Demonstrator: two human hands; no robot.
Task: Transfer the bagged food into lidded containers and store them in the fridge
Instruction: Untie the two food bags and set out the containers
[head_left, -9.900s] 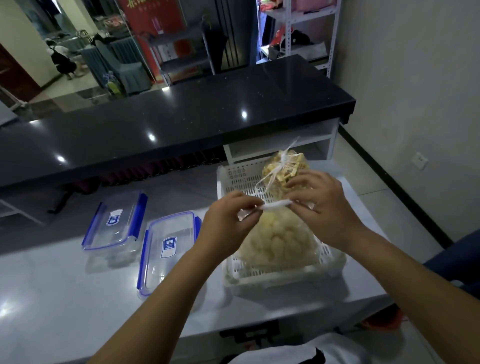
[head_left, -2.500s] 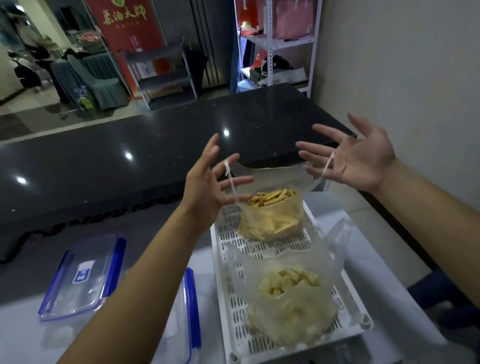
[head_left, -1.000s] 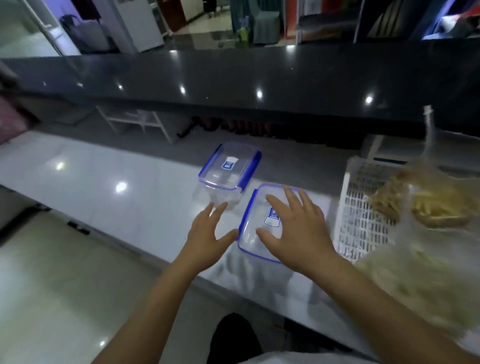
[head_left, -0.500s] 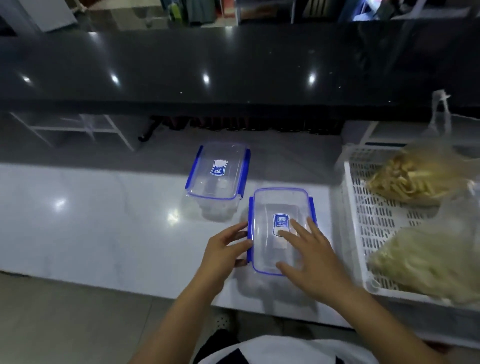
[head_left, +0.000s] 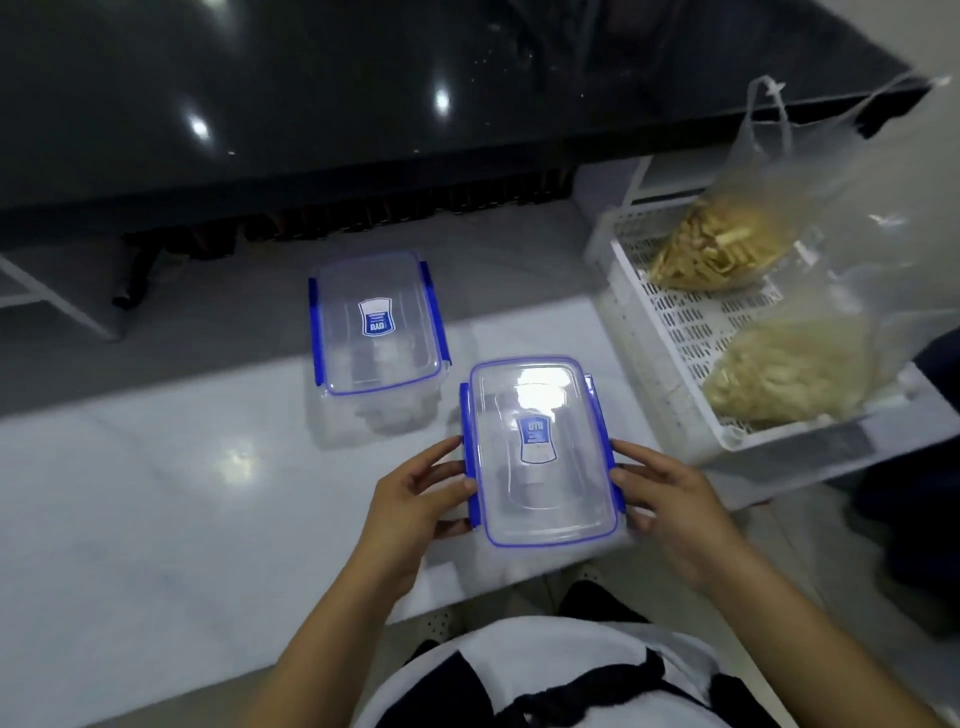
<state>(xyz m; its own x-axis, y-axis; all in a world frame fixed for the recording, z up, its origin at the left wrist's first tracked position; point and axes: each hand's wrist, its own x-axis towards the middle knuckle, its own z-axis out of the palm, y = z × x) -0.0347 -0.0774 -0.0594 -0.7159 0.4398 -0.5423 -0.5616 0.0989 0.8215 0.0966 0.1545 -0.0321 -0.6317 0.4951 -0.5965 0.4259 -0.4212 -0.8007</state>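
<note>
Two clear lidded containers with blue clips stand on the white counter. The near container (head_left: 540, 452) sits at the counter's front edge. My left hand (head_left: 415, 499) grips its left side at the blue clip, and my right hand (head_left: 670, 499) grips its right side. The far container (head_left: 376, 322) stands behind it to the left, lid on. On the right, a white slotted basket (head_left: 670, 332) holds two untied plastic bags: one with yellow-brown strips (head_left: 722, 249) at the back, one with pale food pieces (head_left: 789, 374) in front.
A long black glossy counter (head_left: 363, 93) runs across the back, above the white counter (head_left: 156, 493). The basket overhangs the white counter's right end. The floor and my white shirt show below the front edge.
My right hand slid off the near container's lid to its right side, and my left hand closed on its left clip. The container sits nearer the front edge. Both bags were untied earlier.
</note>
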